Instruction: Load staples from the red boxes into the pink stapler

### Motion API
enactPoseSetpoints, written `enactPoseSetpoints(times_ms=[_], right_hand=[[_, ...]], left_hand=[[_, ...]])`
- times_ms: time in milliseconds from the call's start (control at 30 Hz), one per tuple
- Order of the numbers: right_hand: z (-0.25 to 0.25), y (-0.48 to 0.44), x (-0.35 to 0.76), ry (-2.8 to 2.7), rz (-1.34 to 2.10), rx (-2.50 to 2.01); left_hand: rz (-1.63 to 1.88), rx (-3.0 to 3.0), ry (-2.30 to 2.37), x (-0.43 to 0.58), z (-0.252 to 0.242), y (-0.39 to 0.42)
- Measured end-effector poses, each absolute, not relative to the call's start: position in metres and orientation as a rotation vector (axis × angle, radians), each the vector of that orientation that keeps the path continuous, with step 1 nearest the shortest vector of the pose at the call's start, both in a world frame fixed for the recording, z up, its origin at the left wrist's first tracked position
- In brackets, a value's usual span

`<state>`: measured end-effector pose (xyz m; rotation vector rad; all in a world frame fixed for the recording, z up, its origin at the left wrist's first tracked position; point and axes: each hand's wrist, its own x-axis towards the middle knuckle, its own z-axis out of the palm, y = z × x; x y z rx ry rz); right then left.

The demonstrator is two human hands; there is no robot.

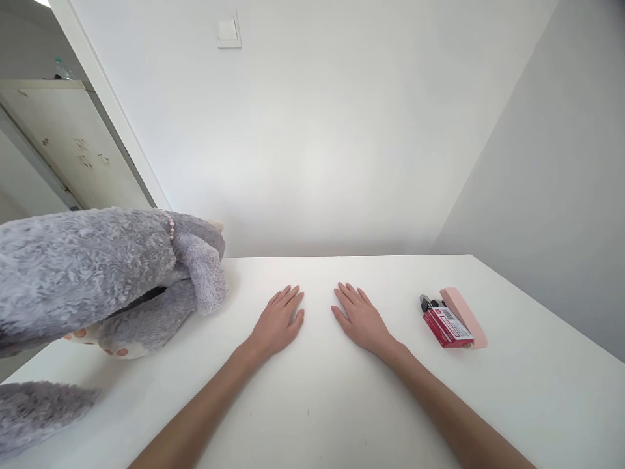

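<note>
Resting looks like the step in hand: left hand (278,322) and right hand (359,319) lie palm-down, fingers slightly spread, gripping nothing, on a smooth white tabletop (312,384); moving on calls for lifting one. Curly-furred grey plush toy (97,260), frame left; red-and-white rectangular box (448,327), overlapping a rounded pink case (469,319), right.

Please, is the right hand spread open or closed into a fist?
Spread open: the right hand rests palm down on the white table, its fingers extended.
</note>
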<state>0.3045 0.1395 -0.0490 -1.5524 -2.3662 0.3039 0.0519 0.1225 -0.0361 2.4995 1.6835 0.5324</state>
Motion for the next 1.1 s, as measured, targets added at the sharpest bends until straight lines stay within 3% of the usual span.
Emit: enactPoseSetpoints(times_ms=[233,1100], right_hand=[[-0.049,0.14,0.304,-2.363,0.302,-1.551],[-0.051,0.136,0.307,-2.361,0.298,-1.514]], left_hand=[[0.466,2.612,1.489,0.04,-0.027,0.138],[0.52,2.561,1.526,0.04,-0.03,0.13]])
